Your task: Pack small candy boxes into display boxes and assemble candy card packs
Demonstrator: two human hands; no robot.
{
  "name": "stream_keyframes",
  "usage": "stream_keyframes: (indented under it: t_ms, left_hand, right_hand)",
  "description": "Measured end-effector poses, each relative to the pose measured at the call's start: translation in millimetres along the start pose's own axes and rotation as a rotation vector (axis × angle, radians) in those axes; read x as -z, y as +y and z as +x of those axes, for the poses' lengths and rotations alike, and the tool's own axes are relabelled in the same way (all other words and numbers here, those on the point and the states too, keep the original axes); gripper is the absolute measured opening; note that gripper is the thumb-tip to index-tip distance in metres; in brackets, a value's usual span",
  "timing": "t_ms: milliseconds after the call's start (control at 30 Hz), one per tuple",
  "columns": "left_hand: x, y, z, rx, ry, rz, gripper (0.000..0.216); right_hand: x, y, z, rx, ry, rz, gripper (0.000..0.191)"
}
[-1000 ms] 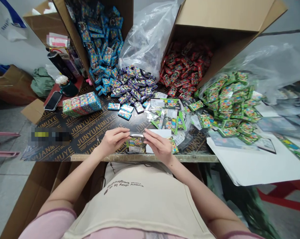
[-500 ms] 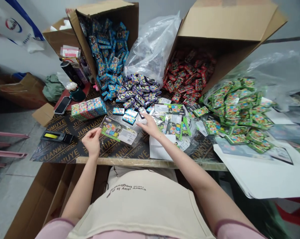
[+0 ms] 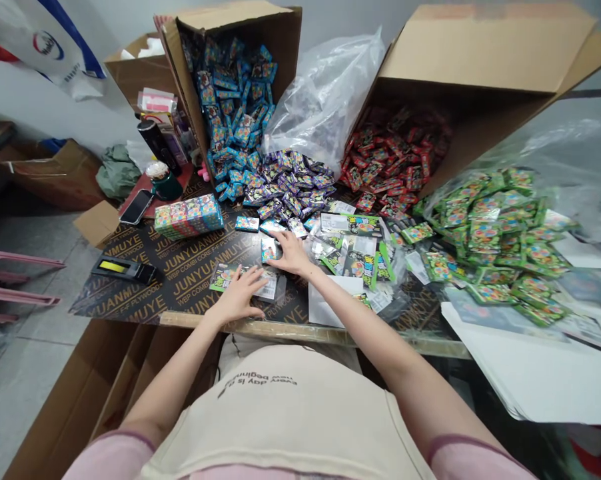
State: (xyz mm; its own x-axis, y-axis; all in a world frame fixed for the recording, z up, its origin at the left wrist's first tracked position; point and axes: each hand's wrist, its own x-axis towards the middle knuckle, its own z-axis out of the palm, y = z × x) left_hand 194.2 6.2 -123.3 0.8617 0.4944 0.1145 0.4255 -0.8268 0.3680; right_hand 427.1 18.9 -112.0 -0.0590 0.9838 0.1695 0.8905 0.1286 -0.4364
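Note:
My left hand (image 3: 241, 295) lies with its fingers spread over a printed clear plastic bag (image 3: 224, 277) with a green edge and a white label. Just beyond it, my right hand (image 3: 291, 253) has thumb and forefinger around the right side of a small blue candy box (image 3: 268, 251), which stands turned near the bag's far edge. Another small blue box (image 3: 247, 223) lies a little further off. Behind these is a heap of purple packets (image 3: 293, 181). More printed bags (image 3: 358, 257) overlap to the right of my right hand.
Open cartons hold blue packets (image 3: 233, 100) and red packets (image 3: 390, 157) at the back. Green packets (image 3: 490, 227) are piled at right beside white sheets (image 3: 540, 373). A wrapped bundle (image 3: 189, 217), phone (image 3: 136, 207) and black tape dispenser (image 3: 124, 269) sit at left.
My left hand has moved right and spread over the printed bag, from a pinch at its left corner. My right hand has come nearer with a blue box, now turned. The view has shifted slightly.

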Motion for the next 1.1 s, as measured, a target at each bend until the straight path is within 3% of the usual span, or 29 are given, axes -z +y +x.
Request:
stream_keyframes:
  t_ms: [67,167,300,433,600,733,867,1033,1100]
  left_hand:
    - [-4.3,6.5,13.3,-0.058,-0.100,0.051,0.095]
    - [-7.4,9.0,21.2,-0.069,-0.138,0.128,0.091]
    - [-3.3,2.9,13.7,-0.008,-0.094,0.183,0.085]
    - [6.8,-2.7,8.3,0.131,-0.020,0.206,0.071]
    - [16.9,3.1,16.9,0.142,0.040,0.110,0.063]
    - [18.8,8.5,21.2,0.074,0.153,-0.108,0.083]
    - [17.1,9.2,20.9,0.079,0.191,-0.216,0.107]
    - [12.8,13.7,21.7,-0.004,0.127,-0.271,0.108]
    - [12.0,13.6,21.2,0.003,0.151,-0.289,0.106]
  right_hand:
    - [-0.2,7.7,4.8,0.095,-0.092,0.058,0.087]
    - [-3.5,16.0,7.4,0.121,-0.138,0.086,0.083]
    - [-0.9,18.9,-6.3,0.077,-0.024,0.210,0.078]
    - [14.1,13.2,-33.8,0.147,0.141,0.373,0.078]
    - [24.8,-2.2,-65.3,0.274,0.208,0.197,0.070]
    - [25.4,-12.3,-81.6,0.328,0.132,0.080,0.065]
    - [27.7,-16.8,-88.7,0.351,0.101,0.204,0.067]
    - [25.8,-14.6,-86.3,0.382,0.048,0.309,0.070]
    - [23.1,-15.4,-87.2,0.352,0.096,0.294,0.075]
